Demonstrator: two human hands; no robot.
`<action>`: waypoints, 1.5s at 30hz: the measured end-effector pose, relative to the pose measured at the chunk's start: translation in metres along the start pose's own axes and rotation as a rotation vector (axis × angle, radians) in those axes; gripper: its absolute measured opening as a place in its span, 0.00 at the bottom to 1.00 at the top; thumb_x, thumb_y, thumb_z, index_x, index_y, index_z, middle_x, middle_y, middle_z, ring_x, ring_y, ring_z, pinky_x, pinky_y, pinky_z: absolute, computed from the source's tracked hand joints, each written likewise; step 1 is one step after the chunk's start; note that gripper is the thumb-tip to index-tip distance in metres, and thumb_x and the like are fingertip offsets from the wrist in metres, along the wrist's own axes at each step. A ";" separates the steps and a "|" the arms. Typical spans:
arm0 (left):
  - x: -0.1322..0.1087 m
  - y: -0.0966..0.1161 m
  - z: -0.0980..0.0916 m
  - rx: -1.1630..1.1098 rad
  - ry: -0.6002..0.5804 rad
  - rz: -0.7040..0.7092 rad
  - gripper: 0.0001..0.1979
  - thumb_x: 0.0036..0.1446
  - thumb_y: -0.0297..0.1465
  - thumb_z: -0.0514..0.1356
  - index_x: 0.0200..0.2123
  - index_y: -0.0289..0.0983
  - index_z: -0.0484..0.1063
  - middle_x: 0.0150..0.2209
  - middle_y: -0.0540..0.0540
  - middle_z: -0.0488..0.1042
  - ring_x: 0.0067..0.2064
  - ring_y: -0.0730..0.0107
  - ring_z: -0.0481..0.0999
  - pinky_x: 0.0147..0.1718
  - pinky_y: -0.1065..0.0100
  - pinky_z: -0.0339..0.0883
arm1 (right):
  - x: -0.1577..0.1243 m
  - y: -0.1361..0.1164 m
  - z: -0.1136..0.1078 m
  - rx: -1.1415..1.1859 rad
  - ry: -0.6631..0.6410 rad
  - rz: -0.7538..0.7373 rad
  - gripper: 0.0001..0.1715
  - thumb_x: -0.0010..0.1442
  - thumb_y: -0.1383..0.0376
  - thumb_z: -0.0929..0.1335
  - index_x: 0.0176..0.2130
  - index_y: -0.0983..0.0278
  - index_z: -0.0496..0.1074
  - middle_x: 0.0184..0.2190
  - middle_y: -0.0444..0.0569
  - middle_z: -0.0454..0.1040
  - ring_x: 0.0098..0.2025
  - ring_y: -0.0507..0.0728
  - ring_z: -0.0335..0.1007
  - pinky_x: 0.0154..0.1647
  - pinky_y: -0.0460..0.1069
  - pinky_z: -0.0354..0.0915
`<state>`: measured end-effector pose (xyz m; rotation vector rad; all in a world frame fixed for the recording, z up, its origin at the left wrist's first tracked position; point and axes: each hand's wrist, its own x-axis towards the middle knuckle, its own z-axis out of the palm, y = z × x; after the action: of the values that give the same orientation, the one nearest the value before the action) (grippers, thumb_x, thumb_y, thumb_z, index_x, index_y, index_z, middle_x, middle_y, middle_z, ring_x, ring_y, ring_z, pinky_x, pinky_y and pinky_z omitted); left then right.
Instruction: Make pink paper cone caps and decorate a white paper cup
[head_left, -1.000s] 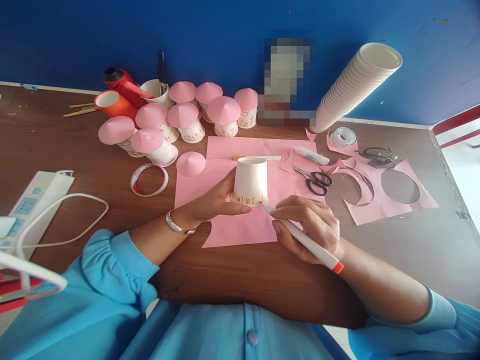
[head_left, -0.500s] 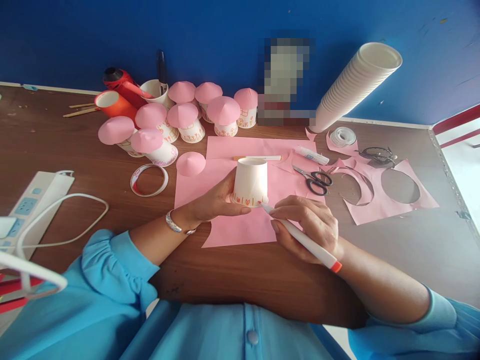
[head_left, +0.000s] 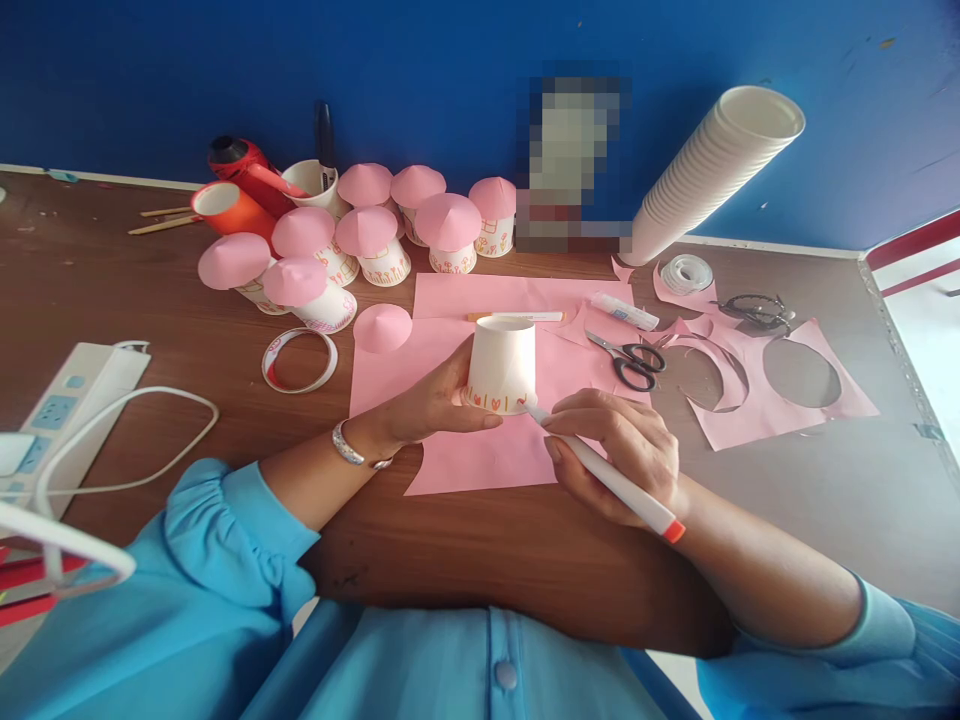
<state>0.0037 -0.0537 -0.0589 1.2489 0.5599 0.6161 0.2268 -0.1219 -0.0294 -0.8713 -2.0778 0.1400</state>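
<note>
My left hand (head_left: 446,400) is closed around the left side and lower rim of a white paper cup (head_left: 504,358), held bottom up above pink paper. Small red heart or tulip shapes and short yellow strokes run along the cup's lower edge. In my right hand (head_left: 626,450) is a white marker (head_left: 607,475) with an orange-red end, gripped like a pen. Its tip meets the cup's lower right edge, beside a red mark. Beneath the cup lie pink paper sheets (head_left: 480,465), and a loose pink paper cone (head_left: 382,328) sits to the left.
Several decorated cups with pink cone roofs (head_left: 448,222) stand along the back. Scissors (head_left: 634,362), clear tape (head_left: 686,273) and cut pink scraps (head_left: 720,425) lie to the right. A tall stack of cups (head_left: 716,170) leans on the blue wall. A power strip (head_left: 82,410) is at left.
The red mark at the cup's lower right edge has grown a little, and the marker tip has shifted slightly right. My left hand and the cup stay nearly still.
</note>
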 end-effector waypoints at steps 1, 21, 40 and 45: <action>0.000 0.000 0.000 -0.003 -0.002 0.002 0.36 0.54 0.35 0.72 0.64 0.43 0.65 0.61 0.37 0.71 0.59 0.48 0.72 0.53 0.54 0.71 | 0.000 0.000 0.000 -0.002 0.002 0.001 0.07 0.64 0.73 0.67 0.42 0.62 0.71 0.28 0.48 0.78 0.29 0.54 0.78 0.29 0.47 0.75; 0.002 -0.003 -0.001 -0.016 -0.026 0.035 0.33 0.54 0.37 0.72 0.61 0.40 0.67 0.52 0.39 0.76 0.52 0.51 0.77 0.49 0.55 0.73 | 0.000 -0.003 0.002 0.078 -0.016 0.006 0.10 0.62 0.75 0.67 0.40 0.62 0.70 0.26 0.45 0.76 0.26 0.54 0.76 0.26 0.48 0.73; 0.002 -0.002 -0.001 -0.010 -0.016 0.016 0.36 0.54 0.37 0.72 0.64 0.41 0.65 0.52 0.38 0.77 0.52 0.49 0.78 0.50 0.52 0.72 | 0.001 -0.002 0.002 0.087 -0.021 -0.001 0.11 0.61 0.75 0.68 0.41 0.62 0.70 0.26 0.44 0.75 0.26 0.54 0.76 0.26 0.47 0.72; 0.002 -0.001 0.000 -0.002 -0.022 0.025 0.35 0.54 0.37 0.72 0.62 0.41 0.66 0.52 0.38 0.77 0.52 0.50 0.78 0.48 0.55 0.73 | 0.000 -0.002 0.002 0.080 -0.011 -0.005 0.10 0.61 0.76 0.67 0.41 0.63 0.70 0.27 0.46 0.75 0.26 0.54 0.76 0.26 0.48 0.73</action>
<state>0.0049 -0.0523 -0.0597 1.2608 0.5264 0.6232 0.2241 -0.1230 -0.0294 -0.8192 -2.0702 0.2244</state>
